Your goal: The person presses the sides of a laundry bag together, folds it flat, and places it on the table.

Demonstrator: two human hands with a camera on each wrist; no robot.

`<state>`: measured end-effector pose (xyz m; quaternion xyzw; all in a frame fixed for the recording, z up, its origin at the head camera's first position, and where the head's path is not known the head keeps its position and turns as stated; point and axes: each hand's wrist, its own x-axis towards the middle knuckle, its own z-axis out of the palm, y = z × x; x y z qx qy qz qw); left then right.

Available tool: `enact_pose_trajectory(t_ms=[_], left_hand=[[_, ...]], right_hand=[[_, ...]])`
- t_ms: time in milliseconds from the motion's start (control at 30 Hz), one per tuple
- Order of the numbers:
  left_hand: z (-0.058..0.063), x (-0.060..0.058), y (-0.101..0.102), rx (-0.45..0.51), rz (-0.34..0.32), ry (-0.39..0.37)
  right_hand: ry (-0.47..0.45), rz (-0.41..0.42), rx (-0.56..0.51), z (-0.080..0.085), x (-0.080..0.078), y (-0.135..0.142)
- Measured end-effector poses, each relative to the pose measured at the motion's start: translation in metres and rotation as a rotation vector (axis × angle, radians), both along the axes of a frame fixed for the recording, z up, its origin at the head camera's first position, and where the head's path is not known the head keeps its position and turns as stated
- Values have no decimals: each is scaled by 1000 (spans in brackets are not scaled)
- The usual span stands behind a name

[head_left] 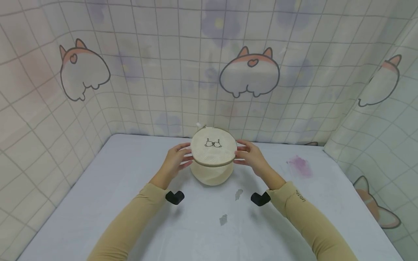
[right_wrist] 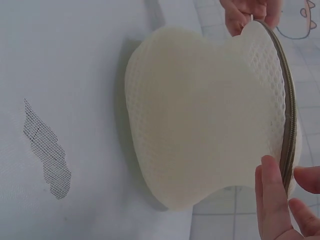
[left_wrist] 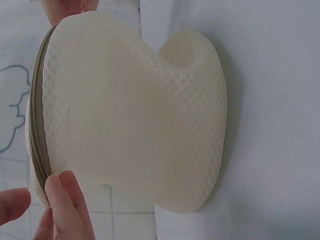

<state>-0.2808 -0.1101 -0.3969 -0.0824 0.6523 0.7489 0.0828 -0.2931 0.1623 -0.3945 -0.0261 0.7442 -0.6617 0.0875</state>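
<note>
A cream mesh laundry bag (head_left: 213,150), round, with a zip (left_wrist: 36,110) around its lid and a bra drawing on top, stands upright on the white table. Its soft side wall (right_wrist: 200,115) is dented inward. At the left rim, my left hand (head_left: 176,159) touches the bag with nearly straight, spread fingers; its thumb (left_wrist: 12,205) shows apart from the rim. Opposite, my right hand (head_left: 251,156) rests its extended fingers (right_wrist: 272,195) against the side near the zip, thumb close to the rim. The bag hides parts of both hands in the wrist views.
A checked curtain (head_left: 183,72) with cartoon animals rises behind and beside the table (head_left: 130,159). A pink stain (head_left: 299,165) lies to the right. Grey worn patches (head_left: 223,219) mark the tabletop in front of the bag.
</note>
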Motion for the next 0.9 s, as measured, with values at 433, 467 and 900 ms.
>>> enact_pose_trajectory(t_ms=[433, 467, 900], left_hand=[[1, 2, 6, 69, 42, 36], [1, 2, 6, 74, 41, 36], [2, 4, 8, 85, 51, 34]], right_hand=[[-10, -3, -51, -1, 1, -2], [-8, -4, -50, 0, 2, -2], [-7, -23, -19, 5, 4, -6]])
